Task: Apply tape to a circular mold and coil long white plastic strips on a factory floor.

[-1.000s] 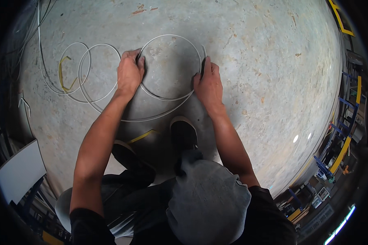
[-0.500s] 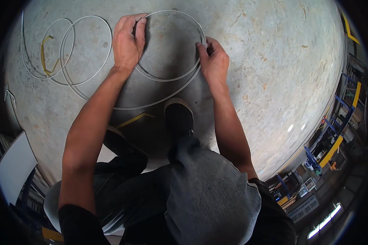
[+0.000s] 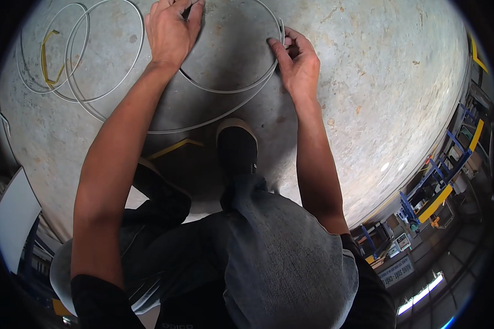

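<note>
A thin, stiff grey wire [image 3: 219, 92] is bent into a round loop in front of me, with a wider curve of wire below it near my shoe. My left hand [image 3: 173, 34] is closed round the far left side of the loop, its fingertips partly cut off by the upper edge. On the loop's right side, my right hand [image 3: 301, 63] pinches the wire between thumb and fingers. A short wire end sticks up just above that pinch. More wire loops [image 3: 143, 38] overlap on the floor to the left.
One bent yellow strip [image 3: 43, 57] lies within the left loops, another yellow strip [image 3: 175, 147] by my shoes [image 3: 237, 148]. A white panel [image 3: 17, 216] leans at the lower left. Blue and yellow racks [image 3: 436, 203] with assorted goods line the right, beyond the concrete floor [image 3: 379, 98].
My right hand has shifted slightly right, and the two wire strands there now stand a little apart. The whole view has tilted, so hands and loops sit higher in it.
</note>
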Demonstrator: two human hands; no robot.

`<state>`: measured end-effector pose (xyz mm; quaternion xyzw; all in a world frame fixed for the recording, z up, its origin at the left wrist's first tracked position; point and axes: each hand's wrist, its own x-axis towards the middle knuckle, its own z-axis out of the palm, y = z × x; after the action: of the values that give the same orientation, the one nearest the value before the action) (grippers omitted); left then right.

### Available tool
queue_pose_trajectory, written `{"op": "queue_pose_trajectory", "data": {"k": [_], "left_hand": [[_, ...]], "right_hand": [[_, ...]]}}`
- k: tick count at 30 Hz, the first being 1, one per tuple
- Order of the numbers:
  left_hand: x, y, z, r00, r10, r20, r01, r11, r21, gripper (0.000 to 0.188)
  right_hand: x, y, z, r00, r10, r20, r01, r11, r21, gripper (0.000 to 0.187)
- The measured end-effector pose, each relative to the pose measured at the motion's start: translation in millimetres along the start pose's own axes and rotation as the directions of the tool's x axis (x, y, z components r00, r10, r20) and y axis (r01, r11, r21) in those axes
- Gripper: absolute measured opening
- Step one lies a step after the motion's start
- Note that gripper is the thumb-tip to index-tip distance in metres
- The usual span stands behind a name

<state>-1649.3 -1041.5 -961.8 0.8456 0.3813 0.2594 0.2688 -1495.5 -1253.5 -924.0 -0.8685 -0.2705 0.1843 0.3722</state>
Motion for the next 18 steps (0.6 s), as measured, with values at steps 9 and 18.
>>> {"op": "queue_pose_trajectory", "data": {"k": [9,18], "left_hand": [[-3.6,6.1,-1.2,0.996,0.043,0.079,-0.045,0.999,0.018,0.024],[-50.5,54.7,-27.7,0.858,0.403,0.318,-0.379,0.915,-0.137,0.042]], "right_hand": [[11.2,25.3,-4.0,0.928,-0.372,-0.025,0.358,0.908,-0.219,0.031],[31.7,12.0,-22.0,0.977,0.027,0.211,0.006,0.988,-0.152,0.034]]}}
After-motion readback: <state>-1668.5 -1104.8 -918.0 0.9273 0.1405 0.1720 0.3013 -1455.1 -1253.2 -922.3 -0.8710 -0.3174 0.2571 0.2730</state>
